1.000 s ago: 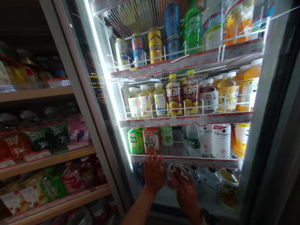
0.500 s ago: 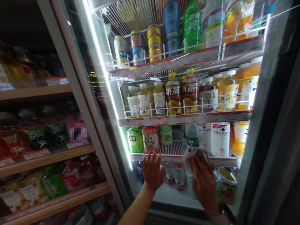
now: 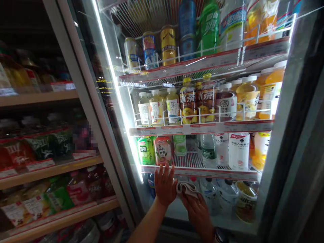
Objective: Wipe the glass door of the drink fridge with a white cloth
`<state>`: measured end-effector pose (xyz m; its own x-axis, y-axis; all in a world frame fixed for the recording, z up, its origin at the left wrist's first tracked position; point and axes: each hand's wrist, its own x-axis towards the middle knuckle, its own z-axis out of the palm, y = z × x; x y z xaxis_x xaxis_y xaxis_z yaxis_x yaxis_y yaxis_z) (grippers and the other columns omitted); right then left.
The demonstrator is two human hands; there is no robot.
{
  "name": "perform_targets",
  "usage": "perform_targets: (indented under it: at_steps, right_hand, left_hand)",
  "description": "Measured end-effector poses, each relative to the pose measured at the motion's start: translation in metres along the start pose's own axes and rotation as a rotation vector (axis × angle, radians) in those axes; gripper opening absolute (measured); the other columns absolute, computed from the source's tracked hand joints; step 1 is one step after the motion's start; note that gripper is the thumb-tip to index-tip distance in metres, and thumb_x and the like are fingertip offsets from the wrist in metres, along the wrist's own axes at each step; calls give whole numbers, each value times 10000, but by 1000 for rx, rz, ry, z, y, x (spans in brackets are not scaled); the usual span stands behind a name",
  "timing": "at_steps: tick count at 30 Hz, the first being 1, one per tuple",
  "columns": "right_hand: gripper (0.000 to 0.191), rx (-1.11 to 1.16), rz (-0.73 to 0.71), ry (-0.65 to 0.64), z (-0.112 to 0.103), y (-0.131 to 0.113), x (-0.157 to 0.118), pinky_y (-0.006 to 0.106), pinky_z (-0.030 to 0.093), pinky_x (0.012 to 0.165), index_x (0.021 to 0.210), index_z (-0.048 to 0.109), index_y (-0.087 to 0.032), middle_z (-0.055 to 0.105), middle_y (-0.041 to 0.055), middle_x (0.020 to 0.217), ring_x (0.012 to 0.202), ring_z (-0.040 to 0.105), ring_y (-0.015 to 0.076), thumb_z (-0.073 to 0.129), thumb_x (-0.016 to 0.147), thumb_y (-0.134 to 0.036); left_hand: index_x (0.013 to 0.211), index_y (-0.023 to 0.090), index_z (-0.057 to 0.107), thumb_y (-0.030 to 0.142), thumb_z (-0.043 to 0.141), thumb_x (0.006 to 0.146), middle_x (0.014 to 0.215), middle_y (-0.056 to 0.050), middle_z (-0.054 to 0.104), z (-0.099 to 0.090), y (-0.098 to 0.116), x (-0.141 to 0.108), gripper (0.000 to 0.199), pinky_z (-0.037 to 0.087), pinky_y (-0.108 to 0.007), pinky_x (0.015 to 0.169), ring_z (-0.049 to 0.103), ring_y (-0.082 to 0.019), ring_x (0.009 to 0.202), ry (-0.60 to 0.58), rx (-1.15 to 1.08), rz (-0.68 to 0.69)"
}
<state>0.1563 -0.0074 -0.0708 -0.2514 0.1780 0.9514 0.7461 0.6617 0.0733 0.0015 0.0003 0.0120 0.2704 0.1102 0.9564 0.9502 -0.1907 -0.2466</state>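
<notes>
Resting the left hand point(image 3: 165, 187) open on cooler glass point(image 3: 182, 216), right fingers point(image 3: 196, 207) curled around a cloth point(image 3: 186, 189)

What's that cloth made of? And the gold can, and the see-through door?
The cloth looks like soft matte fabric, since it bunches under the right hand; the fibre can't be told. The gold can looks like shiny metal, with a bright glossy sheen. The door looks like smooth glass: drinks show through it, and light glares on it.

A crumpled white cloth point(image 3: 186, 189) lies pressed against the glass door point(image 3: 172, 216) of a lit drinks cooler, low on the pane, just below a red-edged shelf.
</notes>
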Motion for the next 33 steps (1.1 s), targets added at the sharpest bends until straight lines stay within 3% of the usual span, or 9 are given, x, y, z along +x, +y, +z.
perform_targets:
  at_steps: [4,8,12,16,20,23,25,29,33]
  right_hand:
    - [659,30,-67,-30,-5,9,4,272,369,1092,1436,486,-284,734,-4,1137,1008,667,103,334,861,0]
    - [667,-53,4,11,-27,36,32,338,331,1148,1505,375,-274,704,36,1216,1079,659,132,346,893,-11]
    - [687,-143,198,160,-57,69,63,528,315,1159,1562,230,-226,409,123,1541,1409,406,290,383,914,-59]
    - [689,-130,303,236,-65,75,78,608,273,1160,1567,211,-225,252,112,1615,1476,243,360,408,921,-91]
    - [696,-100,250,172,-42,44,67,522,341,1143,1570,198,-237,430,119,1526,1409,398,314,366,916,-69]
    - [701,-56,113,55,-19,15,48,417,379,1108,1558,242,-253,653,85,1299,1216,592,220,343,902,-28]
    - [706,-22,29,-3,-8,2,34,353,385,1088,1536,306,-259,712,46,1191,1105,644,164,316,882,6]
    - [703,17,-95,-18,-2,1,18,284,403,1060,1486,413,-247,736,13,1125,1048,659,118,303,847,27]
    - [697,5,-107,-46,-16,20,28,284,386,1090,1499,387,-274,731,8,1149,1055,663,111,323,868,14]
  left_hand:
    - [1520,133,285,224,380,972,1565,-133,336,-1,0,2,564,220,-446,1215,212,-264,1492,-1,5,13]
    - [1525,140,271,210,397,958,1568,-125,333,-2,1,3,585,217,-443,1215,216,-264,1489,1,-1,6]
    - [1525,147,275,189,421,940,1563,-123,343,-1,2,3,604,225,-448,1214,225,-264,1487,7,-14,-2]
    - [1529,159,264,199,412,943,1570,-103,336,0,3,1,605,228,-444,1213,214,-261,1491,1,-7,-18]
    - [1532,165,255,208,416,939,1576,-89,324,2,2,-3,616,225,-452,1212,216,-265,1492,-6,2,-19]
    - [1533,162,255,213,415,936,1569,-98,336,2,1,-4,620,225,-455,1212,220,-264,1491,-15,9,-16]
    - [1533,161,254,224,379,946,1556,-105,365,1,0,-3,604,224,-455,1213,227,-258,1489,-15,8,-6]
    - [1528,136,271,238,323,960,1561,-121,353,0,-1,0,579,206,-446,1218,215,-267,1490,1,-13,15]
    - [1528,142,271,228,344,963,1566,-118,346,0,-1,-1,576,208,-452,1217,216,-271,1490,-7,-15,10]
